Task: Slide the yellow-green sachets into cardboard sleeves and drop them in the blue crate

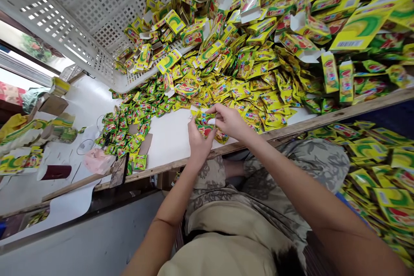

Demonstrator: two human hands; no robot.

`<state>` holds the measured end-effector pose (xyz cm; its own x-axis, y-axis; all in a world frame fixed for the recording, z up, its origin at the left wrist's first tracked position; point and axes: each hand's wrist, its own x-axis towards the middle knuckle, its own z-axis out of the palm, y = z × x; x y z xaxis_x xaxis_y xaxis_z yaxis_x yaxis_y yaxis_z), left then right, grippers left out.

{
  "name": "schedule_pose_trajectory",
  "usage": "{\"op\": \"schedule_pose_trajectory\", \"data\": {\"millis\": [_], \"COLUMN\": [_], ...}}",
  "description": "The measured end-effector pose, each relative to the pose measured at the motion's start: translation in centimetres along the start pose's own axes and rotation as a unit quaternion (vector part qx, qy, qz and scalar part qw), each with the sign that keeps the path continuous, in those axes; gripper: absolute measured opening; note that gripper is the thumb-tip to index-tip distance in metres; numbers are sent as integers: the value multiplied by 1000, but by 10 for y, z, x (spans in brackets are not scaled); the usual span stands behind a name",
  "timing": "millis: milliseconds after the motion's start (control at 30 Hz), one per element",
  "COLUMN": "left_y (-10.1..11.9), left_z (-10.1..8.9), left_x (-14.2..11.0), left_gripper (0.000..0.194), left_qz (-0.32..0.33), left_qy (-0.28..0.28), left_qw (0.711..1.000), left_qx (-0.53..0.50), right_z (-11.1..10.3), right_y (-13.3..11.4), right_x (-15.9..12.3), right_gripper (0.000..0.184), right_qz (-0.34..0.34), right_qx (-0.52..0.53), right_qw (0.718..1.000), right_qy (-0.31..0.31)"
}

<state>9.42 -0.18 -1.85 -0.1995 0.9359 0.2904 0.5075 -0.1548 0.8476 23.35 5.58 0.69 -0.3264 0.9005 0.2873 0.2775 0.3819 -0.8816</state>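
Observation:
My left hand (199,142) and my right hand (231,121) meet just above the table's front edge. Between them is a small green-and-yellow carton (204,130) with red print, and a white bit like a flap shows near the right fingertips. Both hands have their fingers closed about it; its far side is partly hidden. Right behind the hands lies a heap of small yellow sachets (239,88). To the left of it spreads a pile of green sachets (129,127).
A white perforated crate (77,47) is tipped on its side at the back left, filled cartons (174,21) spilling from it. More cartons (359,21) pile up at the back right. Flat cartons (384,172) lie below the wooden edge (291,129). A dark red cylinder (58,172) is at left.

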Motion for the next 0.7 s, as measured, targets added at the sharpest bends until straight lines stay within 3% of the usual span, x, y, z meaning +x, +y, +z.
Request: {"op": "schedule_pose_trajectory", "data": {"millis": [167, 367, 433, 600, 700], "left_y": [-1, -4, -3, 5, 10], "left_z": [-8, -15, -19, -35, -43], "left_x": [2, 13, 18, 35, 48], "left_gripper": [56, 49, 49, 48, 50], "left_qz": [-44, -117, -151, -190, -226], "left_qy": [-41, -59, -91, -178, -196], "left_qw": [990, 961, 948, 931, 926], "left_qx": [-130, -243, -265, -256, -228], "right_z": [-5, -4, -3, -5, -7], "right_y": [6, 14, 13, 3, -4], "right_x": [4, 3, 2, 1, 4], "right_gripper": [6, 6, 9, 39, 38], "right_qz": [5, 16, 5, -62, -115], "right_qx": [-4, -9, -21, -78, -118], "right_qw": [1000, 1000, 1000, 995, 986], "right_qy": [-15, 6, -12, -30, -30]}}
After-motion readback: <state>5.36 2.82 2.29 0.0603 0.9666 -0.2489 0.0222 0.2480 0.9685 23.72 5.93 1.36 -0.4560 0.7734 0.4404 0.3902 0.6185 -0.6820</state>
